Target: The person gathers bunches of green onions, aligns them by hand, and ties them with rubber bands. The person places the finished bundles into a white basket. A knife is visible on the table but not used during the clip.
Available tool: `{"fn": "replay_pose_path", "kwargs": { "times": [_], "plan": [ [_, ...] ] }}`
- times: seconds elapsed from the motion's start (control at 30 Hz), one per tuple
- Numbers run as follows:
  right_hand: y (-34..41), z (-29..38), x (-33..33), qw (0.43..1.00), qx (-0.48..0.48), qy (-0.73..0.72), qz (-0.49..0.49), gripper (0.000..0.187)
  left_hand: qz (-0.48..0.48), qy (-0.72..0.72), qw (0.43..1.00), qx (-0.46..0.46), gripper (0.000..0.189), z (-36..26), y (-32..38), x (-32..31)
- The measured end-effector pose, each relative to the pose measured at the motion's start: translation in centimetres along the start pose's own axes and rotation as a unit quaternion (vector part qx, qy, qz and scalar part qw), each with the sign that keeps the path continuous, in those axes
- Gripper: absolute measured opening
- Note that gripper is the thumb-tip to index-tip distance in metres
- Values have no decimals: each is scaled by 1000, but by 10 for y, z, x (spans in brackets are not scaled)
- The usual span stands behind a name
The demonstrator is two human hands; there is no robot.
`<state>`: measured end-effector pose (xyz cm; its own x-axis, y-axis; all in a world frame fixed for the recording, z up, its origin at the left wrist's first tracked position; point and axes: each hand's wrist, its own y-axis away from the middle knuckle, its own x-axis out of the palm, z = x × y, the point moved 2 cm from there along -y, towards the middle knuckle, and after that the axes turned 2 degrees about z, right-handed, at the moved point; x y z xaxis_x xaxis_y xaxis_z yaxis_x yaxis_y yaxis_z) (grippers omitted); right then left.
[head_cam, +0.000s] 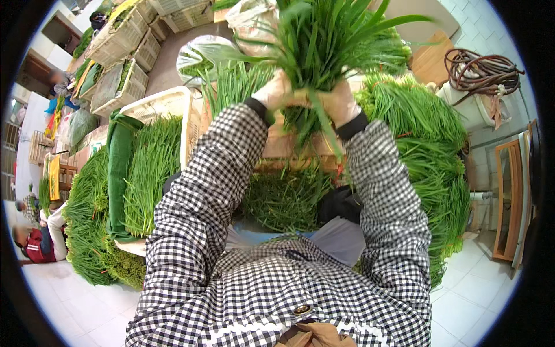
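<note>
In front of me, my left hand (pixel 276 92) and my right hand (pixel 341 102) grip a thick bunch of garlic chives (pixel 318 47) from both sides. Its long leaves fan out beyond my hands, and some are blurred. Shorter ends hang down between the hands above a wooden work board (pixel 279 143). Exactly where the fingers close is partly hidden by leaves. Loose chive scraps (pixel 286 199) lie in the low space below the board, between my forearms.
To my left, a cream plastic crate (pixel 185 126) holds chives beside a rolled green cloth (pixel 119 178). Bundled chives (pixel 427 112) are piled on the right. A coiled hose (pixel 481 73) rests at the back right. People (pixel 39 245) sit at the far left.
</note>
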<state>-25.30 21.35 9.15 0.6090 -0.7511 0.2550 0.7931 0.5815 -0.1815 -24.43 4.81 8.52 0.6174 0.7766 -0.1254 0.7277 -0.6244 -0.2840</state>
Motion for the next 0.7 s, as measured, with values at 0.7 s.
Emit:
{"fn": "replay_pose_path", "kwargs": {
  "times": [0.7],
  "plan": [
    [-38, 43, -19, 946, -193, 3, -262, 58, -214, -332, 917, -59, 87, -49, 64, -18]
  ]
}}
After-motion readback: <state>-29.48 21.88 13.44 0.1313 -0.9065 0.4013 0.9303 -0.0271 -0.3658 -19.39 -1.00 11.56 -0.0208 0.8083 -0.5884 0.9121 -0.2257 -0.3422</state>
